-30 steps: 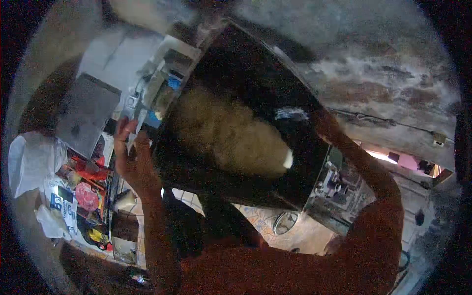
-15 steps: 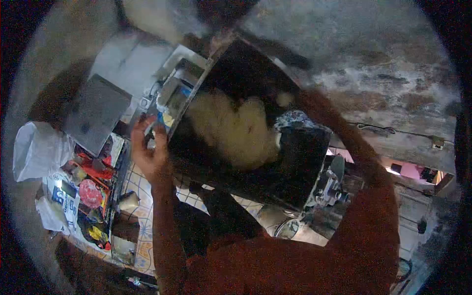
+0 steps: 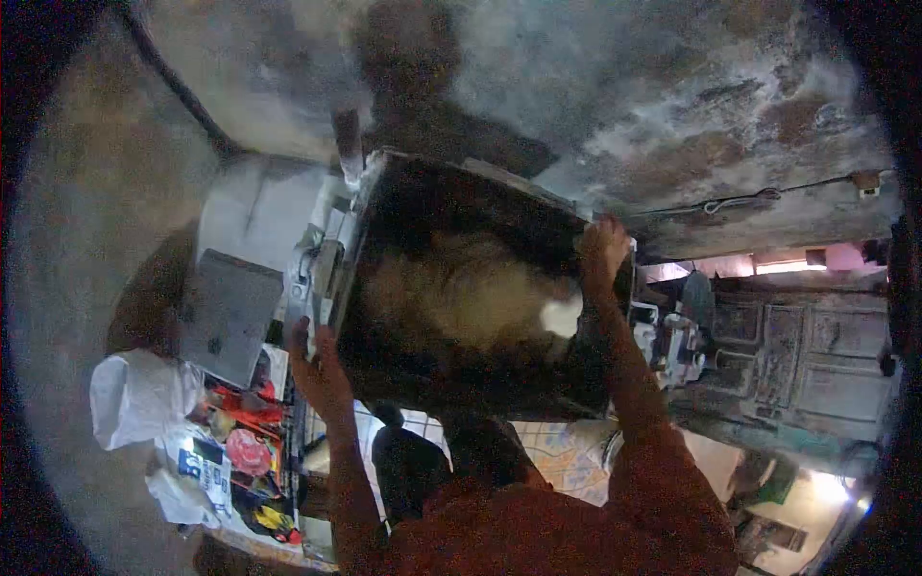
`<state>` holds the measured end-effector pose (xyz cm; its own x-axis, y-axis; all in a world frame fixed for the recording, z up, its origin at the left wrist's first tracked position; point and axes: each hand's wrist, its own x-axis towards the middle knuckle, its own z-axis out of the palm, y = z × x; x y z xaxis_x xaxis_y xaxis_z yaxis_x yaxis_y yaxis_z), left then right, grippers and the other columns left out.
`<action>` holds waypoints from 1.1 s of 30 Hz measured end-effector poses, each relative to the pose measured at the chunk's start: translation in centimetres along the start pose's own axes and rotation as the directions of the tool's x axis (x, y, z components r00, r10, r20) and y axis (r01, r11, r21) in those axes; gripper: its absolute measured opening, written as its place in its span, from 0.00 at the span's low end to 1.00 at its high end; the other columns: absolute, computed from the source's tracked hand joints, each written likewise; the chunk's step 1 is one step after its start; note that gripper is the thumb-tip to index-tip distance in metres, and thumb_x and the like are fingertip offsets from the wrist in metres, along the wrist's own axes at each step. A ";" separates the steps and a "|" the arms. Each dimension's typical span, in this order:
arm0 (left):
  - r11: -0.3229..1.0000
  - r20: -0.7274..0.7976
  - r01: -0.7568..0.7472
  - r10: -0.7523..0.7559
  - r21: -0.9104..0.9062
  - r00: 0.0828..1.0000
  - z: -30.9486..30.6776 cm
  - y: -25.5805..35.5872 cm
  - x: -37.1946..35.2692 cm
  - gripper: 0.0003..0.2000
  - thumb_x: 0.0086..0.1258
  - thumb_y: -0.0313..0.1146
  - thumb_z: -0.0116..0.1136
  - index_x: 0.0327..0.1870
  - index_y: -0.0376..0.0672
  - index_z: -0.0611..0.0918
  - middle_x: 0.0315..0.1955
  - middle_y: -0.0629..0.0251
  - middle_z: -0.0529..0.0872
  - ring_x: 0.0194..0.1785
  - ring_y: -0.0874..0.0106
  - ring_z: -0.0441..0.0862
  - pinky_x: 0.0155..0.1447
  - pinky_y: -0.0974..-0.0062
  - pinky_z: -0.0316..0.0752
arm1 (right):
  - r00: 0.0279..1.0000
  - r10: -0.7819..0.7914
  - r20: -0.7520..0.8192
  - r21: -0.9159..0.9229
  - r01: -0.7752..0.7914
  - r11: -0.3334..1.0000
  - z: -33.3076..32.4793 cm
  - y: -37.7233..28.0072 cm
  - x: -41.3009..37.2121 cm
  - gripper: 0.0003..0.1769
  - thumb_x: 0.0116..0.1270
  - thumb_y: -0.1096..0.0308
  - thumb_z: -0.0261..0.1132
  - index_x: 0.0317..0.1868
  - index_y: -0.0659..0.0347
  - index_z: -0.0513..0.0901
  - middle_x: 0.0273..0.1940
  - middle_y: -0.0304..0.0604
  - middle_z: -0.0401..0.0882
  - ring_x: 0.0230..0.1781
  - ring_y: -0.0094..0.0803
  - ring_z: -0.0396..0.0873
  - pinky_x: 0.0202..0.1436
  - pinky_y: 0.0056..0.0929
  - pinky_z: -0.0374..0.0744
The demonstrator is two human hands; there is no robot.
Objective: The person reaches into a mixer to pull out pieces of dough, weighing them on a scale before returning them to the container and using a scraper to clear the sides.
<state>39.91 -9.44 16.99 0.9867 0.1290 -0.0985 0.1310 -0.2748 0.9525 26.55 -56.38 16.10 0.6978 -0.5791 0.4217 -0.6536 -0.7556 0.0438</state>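
A large dark rectangular tray-like box lies tilted in front of me, with a blurred beige mass in its middle. My right hand is closed over its upper right rim, fingers wrapped at the corner. At the lower left side of the box is my left hand, its fingers apart and pointing up beside a pale metal fitting. A small bright white patch shows on the right part of the beige mass.
Left of the box are a grey flat panel, a white bag and a rack of colourful packets. Grey metal parts jut out at the right. A stained wall rises behind; tiled floor shows below.
The view has swung, so the box sits lower and more level. My right hand now shows at the upper right rim; my left hand's fingers have straightened beside the left edge.
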 end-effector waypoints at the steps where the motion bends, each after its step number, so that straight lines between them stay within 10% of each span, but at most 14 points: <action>1: 0.989 -0.022 -0.033 0.036 0.142 0.999 -0.1 2.9 -0.3 0.23 0.71 0.45 0.58 0.58 0.37 0.76 0.55 0.52 0.79 0.57 0.62 0.76 0.56 0.64 0.72 | 0.995 0.085 -0.058 0.054 -0.082 0.995 -0.5 -2.3 -0.2 0.20 0.71 0.59 0.57 0.58 0.61 0.73 0.54 0.54 0.75 0.56 0.45 0.72 0.55 0.44 0.70; 3: 0.994 -0.007 -0.027 0.028 0.105 1.000 0.2 3.5 -0.2 0.22 0.71 0.44 0.58 0.58 0.37 0.76 0.55 0.53 0.79 0.57 0.62 0.77 0.56 0.65 0.72 | 0.930 0.356 0.092 0.408 -0.361 0.839 1.9 -2.4 0.8 0.18 0.71 0.61 0.57 0.55 0.62 0.75 0.52 0.55 0.76 0.52 0.47 0.74 0.52 0.43 0.72; 7: 0.979 -0.009 -0.091 0.094 0.181 0.995 -0.4 3.6 -0.4 0.21 0.70 0.43 0.59 0.57 0.36 0.77 0.53 0.56 0.81 0.55 0.63 0.78 0.55 0.64 0.73 | 0.915 0.067 -0.399 0.333 0.077 0.940 -3.5 -11.1 5.1 0.15 0.71 0.63 0.57 0.52 0.62 0.76 0.48 0.56 0.77 0.45 0.49 0.77 0.48 0.43 0.76; 9: 0.968 0.014 -0.031 0.029 0.249 0.999 -0.2 4.6 -0.3 0.21 0.70 0.43 0.60 0.55 0.37 0.77 0.53 0.56 0.81 0.55 0.63 0.78 0.55 0.65 0.72 | 0.974 0.157 -0.163 0.692 -0.001 0.722 -5.2 -16.9 7.0 0.15 0.70 0.65 0.58 0.54 0.61 0.76 0.50 0.56 0.77 0.48 0.50 0.77 0.53 0.44 0.75; 11: 0.992 0.045 0.054 -0.060 0.117 0.997 -0.4 3.8 0.1 0.21 0.69 0.44 0.60 0.55 0.37 0.78 0.52 0.57 0.81 0.55 0.64 0.78 0.55 0.65 0.72 | 0.968 -0.184 -0.173 0.355 0.236 0.905 1.5 -20.1 7.7 0.18 0.68 0.65 0.59 0.57 0.60 0.76 0.53 0.53 0.77 0.53 0.51 0.76 0.57 0.45 0.73; 14: 0.999 0.004 -0.019 0.019 0.026 1.000 -0.3 1.0 0.2 0.21 0.69 0.44 0.61 0.54 0.37 0.78 0.50 0.57 0.82 0.52 0.65 0.79 0.55 0.65 0.73 | 0.972 -0.234 0.009 0.453 0.205 0.867 1.2 -29.7 7.6 0.23 0.64 0.69 0.61 0.61 0.55 0.74 0.54 0.49 0.77 0.57 0.48 0.74 0.62 0.46 0.71; 16: 0.998 0.004 -0.064 0.064 0.019 0.998 -0.3 2.0 0.1 0.21 0.69 0.44 0.61 0.53 0.36 0.78 0.49 0.57 0.82 0.51 0.66 0.79 0.54 0.65 0.73 | 0.906 -0.393 -0.155 0.290 0.422 0.859 1.0 -30.9 7.9 0.26 0.61 0.70 0.62 0.62 0.52 0.74 0.55 0.46 0.77 0.58 0.47 0.74 0.64 0.46 0.70; 21: 0.998 0.032 0.014 -0.012 -0.061 0.999 -0.6 0.2 0.5 0.18 0.68 0.39 0.63 0.52 0.35 0.79 0.47 0.58 0.82 0.49 0.66 0.79 0.52 0.69 0.74 | 0.765 -0.638 -0.094 0.165 0.643 0.747 -1.5 -23.7 8.0 0.27 0.60 0.72 0.62 0.62 0.51 0.74 0.54 0.46 0.78 0.57 0.45 0.75 0.63 0.46 0.71; 24: 0.993 0.014 -0.080 0.081 -0.082 0.997 -0.5 -0.5 0.3 0.17 0.68 0.36 0.63 0.51 0.34 0.79 0.46 0.60 0.82 0.47 0.68 0.79 0.51 0.70 0.75 | 0.765 -0.490 0.418 0.293 0.397 0.870 -6.7 -18.4 8.5 0.24 0.59 0.72 0.62 0.59 0.56 0.77 0.51 0.50 0.79 0.53 0.48 0.77 0.60 0.47 0.72; 26: 0.991 0.011 0.038 -0.037 -0.128 0.999 -0.2 2.0 -0.1 0.17 0.68 0.36 0.63 0.51 0.34 0.79 0.45 0.60 0.82 0.46 0.69 0.79 0.51 0.70 0.76 | 0.841 -0.539 -0.047 0.256 0.532 0.807 -2.2 -9.7 5.6 0.20 0.60 0.73 0.61 0.55 0.61 0.78 0.49 0.54 0.80 0.50 0.48 0.78 0.56 0.46 0.75; 27: 0.994 0.020 0.039 -0.037 -0.101 0.999 -0.6 1.0 0.1 0.16 0.68 0.36 0.63 0.51 0.34 0.78 0.45 0.60 0.82 0.45 0.70 0.79 0.49 0.71 0.76 | 0.924 -0.332 0.190 0.532 0.187 0.826 -6.1 -8.2 5.2 0.20 0.61 0.72 0.60 0.55 0.62 0.78 0.50 0.54 0.79 0.50 0.48 0.78 0.54 0.45 0.76; 29: 0.985 0.060 0.029 -0.019 -0.171 0.998 -1.1 -1.1 0.6 0.16 0.69 0.35 0.62 0.51 0.34 0.78 0.44 0.60 0.82 0.43 0.71 0.79 0.48 0.73 0.76 | 0.925 -0.254 0.283 0.401 0.126 0.907 -9.1 -2.7 3.4 0.20 0.63 0.71 0.58 0.56 0.64 0.78 0.51 0.55 0.79 0.50 0.48 0.78 0.51 0.42 0.78; 30: 0.963 0.087 0.022 0.001 -0.269 0.996 -1.0 -1.6 0.5 0.16 0.69 0.35 0.62 0.51 0.34 0.78 0.44 0.60 0.82 0.43 0.71 0.79 0.48 0.73 0.76 | 0.901 -0.411 0.137 0.017 0.413 0.911 -7.5 1.7 1.8 0.20 0.64 0.71 0.58 0.57 0.65 0.77 0.51 0.55 0.79 0.50 0.48 0.79 0.49 0.41 0.79; 33: 0.994 0.007 -0.067 0.067 0.087 0.998 -0.3 2.6 0.3 0.15 0.70 0.35 0.60 0.51 0.33 0.79 0.44 0.56 0.83 0.45 0.69 0.81 0.50 0.71 0.79 | 0.941 -0.280 0.191 0.063 0.273 0.960 -6.5 8.4 0.1 0.19 0.67 0.69 0.58 0.58 0.65 0.76 0.51 0.56 0.79 0.49 0.49 0.79 0.49 0.40 0.79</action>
<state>40.48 -9.80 19.53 0.9940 0.1034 -0.0369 0.0725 -0.3649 0.9282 19.22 -60.79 22.38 0.8955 -0.3916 0.2113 -0.4184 -0.9027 0.1004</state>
